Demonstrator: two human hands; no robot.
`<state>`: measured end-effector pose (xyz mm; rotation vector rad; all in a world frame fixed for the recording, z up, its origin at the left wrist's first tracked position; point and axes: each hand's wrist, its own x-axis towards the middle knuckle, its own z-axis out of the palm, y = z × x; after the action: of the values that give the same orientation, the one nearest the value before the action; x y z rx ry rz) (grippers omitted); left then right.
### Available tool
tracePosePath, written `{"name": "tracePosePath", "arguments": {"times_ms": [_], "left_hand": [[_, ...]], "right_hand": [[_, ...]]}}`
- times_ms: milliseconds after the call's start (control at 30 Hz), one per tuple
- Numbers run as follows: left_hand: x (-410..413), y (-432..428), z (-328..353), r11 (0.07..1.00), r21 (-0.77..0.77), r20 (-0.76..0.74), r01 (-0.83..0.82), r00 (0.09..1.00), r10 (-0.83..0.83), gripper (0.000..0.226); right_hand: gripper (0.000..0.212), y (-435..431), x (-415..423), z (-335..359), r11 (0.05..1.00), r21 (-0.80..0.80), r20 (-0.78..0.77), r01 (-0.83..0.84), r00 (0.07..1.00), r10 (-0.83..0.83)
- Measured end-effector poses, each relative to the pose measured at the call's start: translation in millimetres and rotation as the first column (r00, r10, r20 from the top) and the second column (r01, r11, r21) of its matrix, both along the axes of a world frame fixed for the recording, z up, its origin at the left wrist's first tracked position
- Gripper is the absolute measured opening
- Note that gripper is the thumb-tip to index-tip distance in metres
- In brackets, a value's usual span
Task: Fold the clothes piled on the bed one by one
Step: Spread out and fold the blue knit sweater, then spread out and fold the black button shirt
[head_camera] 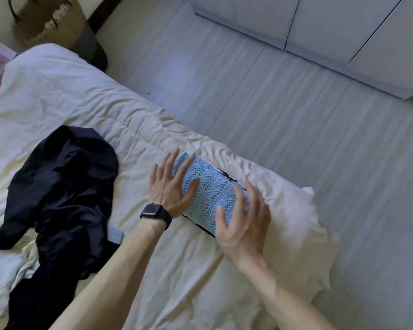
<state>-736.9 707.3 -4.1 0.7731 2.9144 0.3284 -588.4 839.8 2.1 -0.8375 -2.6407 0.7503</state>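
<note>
The folded blue knit (pixel 210 194) lies on the bed (pixel 81 103), close to the edge that faces the floor (pixel 296 115). It sits on top of another folded piece (pixel 228 176), of which I see only a dark-patterned strip along the far side and a black edge at the near end. My left hand (pixel 171 186) rests flat on the knit's left side with straight fingers, its grip released, and a black watch (pixel 156 214) is on that wrist. My right hand (pixel 243 222) is over the knit's near right end, fingers spread and slightly bent, its grip also released. It is blurred, so I cannot tell if it presses down. To the left, well apart, a heap of black clothes (pixel 62 194) lies unfolded on the bed. Beyond the floor stand white wardrobe doors (pixel 343 25), and a woven basket (pixel 50 20) is past the head of the bed.
</note>
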Motion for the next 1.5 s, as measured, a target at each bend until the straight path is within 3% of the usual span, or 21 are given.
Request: {"name": "tracePosePath", "arguments": {"times_ms": [100,267,467,700,867,967,1033,1100,1267,1400,1500], "left_hand": [[4.5,2.2,-14.5,0.974,-0.073,0.061,0.216,0.975,-0.212,0.056],[7.9,6.4,-58.1,0.962,-0.204,0.278,0.182,0.953,-0.121,0.059],[2.0,13.7,-91.7,0.97,-0.175,0.289,0.167,0.951,-0.112,0.065],[-5.5,-9.2,-138.0,0.981,-0.038,0.167,0.193,0.969,-0.184,0.07],[-4.4,-3.0,-119.5,0.972,-0.138,0.236,0.189,0.96,-0.153,0.069],[-2.7,8.0,-86.2,0.97,-0.195,0.295,0.143,0.952,-0.081,0.066],[2.6,10.1,-60.6,0.974,-0.18,0.275,0.14,0.958,-0.087,0.063],[15.5,-1.8,-37.6,0.99,-0.112,0.215,0.082,0.975,-0.056,0.06],[68.8,-89.9,-13.9,0.973,-0.083,0.241,-0.214,0.943,0.228,0.064],[130.1,-196.0,-30.2,0.872,-0.188,0.319,-0.451,0.812,0.489,0.063],[184.9,-266.9,-49.5,0.782,-0.311,0.37,-0.54,0.69,0.622,0.063]], "right_hand": [[0.064,-17.7,-15.4,-16.1,0.985,-0.024,0.219,-0.173,0.96,0.174],[0.07,7.5,-1.8,-79.0,0.928,0.007,0.377,-0.372,0.861,0.342],[0.071,24.0,6.2,-121.8,0.931,0.074,0.306,-0.358,0.897,0.321],[0.073,6.6,6.8,-162.3,0.908,0.223,0.205,-0.354,0.928,0.311],[0.07,3.5,5.3,-136.8,0.913,0.181,0.277,-0.365,0.91,0.309],[0.074,7.9,2.8,-104.9,0.907,0.061,0.404,-0.416,0.842,0.359],[0.079,12.3,3.0,-80.8,0.902,-0.017,0.516,-0.432,0.769,0.377],[0.083,8.7,3.8,-54.1,0.886,0.015,0.549,-0.464,0.744,0.381],[0.068,-42.2,15.9,-11.9,0.775,0.111,0.271,-0.622,0.77,0.578],[0.061,-111.4,28.2,-22.7,0.55,0.149,0.289,-0.822,0.568,0.77],[0.054,-164.6,37.7,-46.0,0.417,0.046,0.365,-0.908,0.404,0.839]]}}
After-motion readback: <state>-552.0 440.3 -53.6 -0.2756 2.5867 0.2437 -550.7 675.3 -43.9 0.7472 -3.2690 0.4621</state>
